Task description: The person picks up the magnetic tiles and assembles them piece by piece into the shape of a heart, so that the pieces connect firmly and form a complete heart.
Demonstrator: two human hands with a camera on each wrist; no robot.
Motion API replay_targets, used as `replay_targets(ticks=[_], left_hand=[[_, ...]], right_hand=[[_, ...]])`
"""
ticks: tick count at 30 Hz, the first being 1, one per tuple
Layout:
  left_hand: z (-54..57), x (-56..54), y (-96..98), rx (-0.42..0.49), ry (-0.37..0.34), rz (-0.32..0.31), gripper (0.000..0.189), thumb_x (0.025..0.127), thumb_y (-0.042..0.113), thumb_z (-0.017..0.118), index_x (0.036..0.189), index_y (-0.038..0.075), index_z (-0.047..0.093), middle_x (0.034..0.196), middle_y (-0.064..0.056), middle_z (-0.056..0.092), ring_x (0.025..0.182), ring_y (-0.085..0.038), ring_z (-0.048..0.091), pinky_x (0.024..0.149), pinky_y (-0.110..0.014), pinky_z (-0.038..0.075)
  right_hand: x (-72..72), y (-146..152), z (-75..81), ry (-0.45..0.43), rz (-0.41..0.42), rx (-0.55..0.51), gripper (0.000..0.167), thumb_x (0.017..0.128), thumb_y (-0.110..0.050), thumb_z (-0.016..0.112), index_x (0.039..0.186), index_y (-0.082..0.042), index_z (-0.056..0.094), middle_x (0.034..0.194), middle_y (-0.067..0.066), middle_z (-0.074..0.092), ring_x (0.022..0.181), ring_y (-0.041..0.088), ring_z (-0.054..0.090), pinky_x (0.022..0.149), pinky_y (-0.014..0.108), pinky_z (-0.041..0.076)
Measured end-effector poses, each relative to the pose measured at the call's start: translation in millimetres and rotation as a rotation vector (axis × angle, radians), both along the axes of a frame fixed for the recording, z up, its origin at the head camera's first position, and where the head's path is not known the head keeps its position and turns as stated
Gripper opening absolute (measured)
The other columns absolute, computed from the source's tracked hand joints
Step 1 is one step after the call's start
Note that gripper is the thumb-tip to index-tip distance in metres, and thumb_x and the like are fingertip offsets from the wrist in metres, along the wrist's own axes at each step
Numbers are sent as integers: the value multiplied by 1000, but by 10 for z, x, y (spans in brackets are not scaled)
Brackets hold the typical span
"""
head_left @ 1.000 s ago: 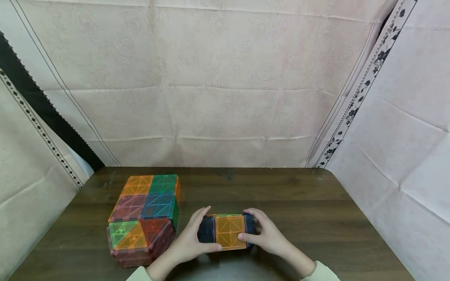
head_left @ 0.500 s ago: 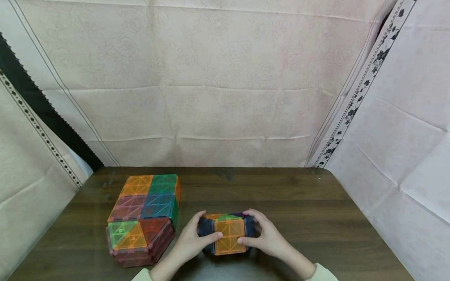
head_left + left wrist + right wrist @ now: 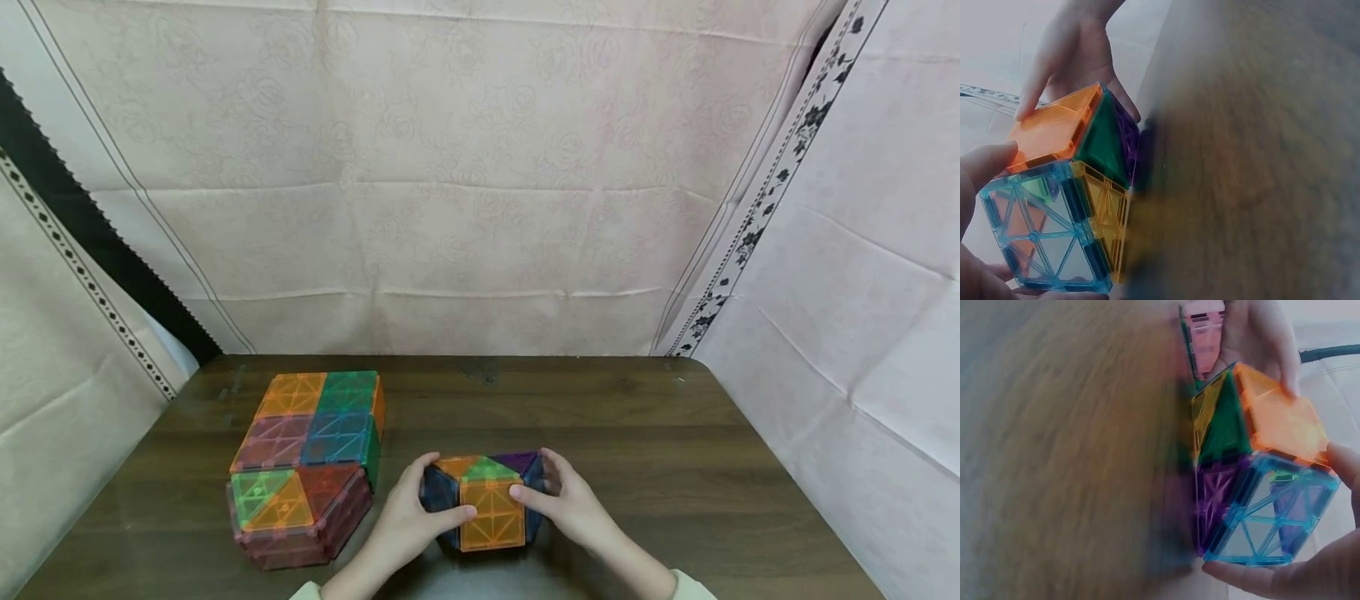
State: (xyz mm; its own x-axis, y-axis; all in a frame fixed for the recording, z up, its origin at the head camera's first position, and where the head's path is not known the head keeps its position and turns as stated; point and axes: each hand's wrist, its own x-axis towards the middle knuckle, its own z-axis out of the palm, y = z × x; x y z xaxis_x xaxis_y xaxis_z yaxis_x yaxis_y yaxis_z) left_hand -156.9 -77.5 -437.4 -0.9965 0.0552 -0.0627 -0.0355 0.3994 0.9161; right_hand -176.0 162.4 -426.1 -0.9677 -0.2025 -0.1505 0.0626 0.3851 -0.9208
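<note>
Both hands hold a small hollow block built of magnetic tiles (image 3: 492, 527) just above or on the table; I cannot tell which. An orange square faces me, blue tiles form the slanted sides, and orange, green and purple triangles show on top. My left hand (image 3: 411, 512) grips its left side, thumb on the orange front, fingers around the blue side. My right hand (image 3: 573, 504) grips the right side, thumb at the upper right of the orange square. In the left wrist view, a clear blue-framed tile (image 3: 1041, 228) sits beside the left fingers.
A larger magnetic-tile structure (image 3: 307, 442) of orange, green, purple, blue and red tiles stands on the table to the left, close to my left forearm. The dark wooden table (image 3: 637, 433) runs back to a pale cloth backdrop (image 3: 480, 183). Cloth also hangs on both sides.
The block has tilted so its triangle-tiled top shows more, and its front has moved slightly nearer. My left thumb has shifted onto the orange front; my right thumb has moved up it.
</note>
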Motion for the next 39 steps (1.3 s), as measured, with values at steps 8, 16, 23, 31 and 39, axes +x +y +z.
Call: replay_targets(ticks=[8,16,23,31,39], left_hand=[[-31,5,-2,6,21,14,114,64,41,89,150,2,26,150,-30,27,131,-51,35,95,-59,43],[-70,-17,23,22,92,37,105,62,27,92,144,2,32,145,-28,33,129,-48,38,97,-55,43],[-71,-54,31,-38,101,75,105,62,28,92,143,3,31,142,-27,37,123,-45,45,91,-55,47],[12,-23,-45,-85,73,39,108,66,35,89,147,3,25,144,-29,35,125,-47,43,91,-62,43],[378,3,-416,-22,169,30,95,81,39,77,151,8,23,151,-20,32,136,-41,33,105,-59,33]], right_hand=[[-39,43,-72,33,58,-109,91,82,-27,78,149,3,24,148,34,29,135,51,30,103,58,36],[-172,54,-177,47,151,-262,97,80,-12,79,150,3,14,154,30,20,141,45,17,106,54,33],[-287,40,-224,45,224,-307,98,83,-11,76,152,0,7,157,26,9,144,42,9,110,51,28],[-250,-41,-226,107,155,-239,93,84,-15,76,152,1,14,153,27,25,141,43,24,106,49,35],[22,-258,-92,48,-20,-202,91,85,-24,75,150,3,17,153,30,22,138,49,25,107,58,30]])
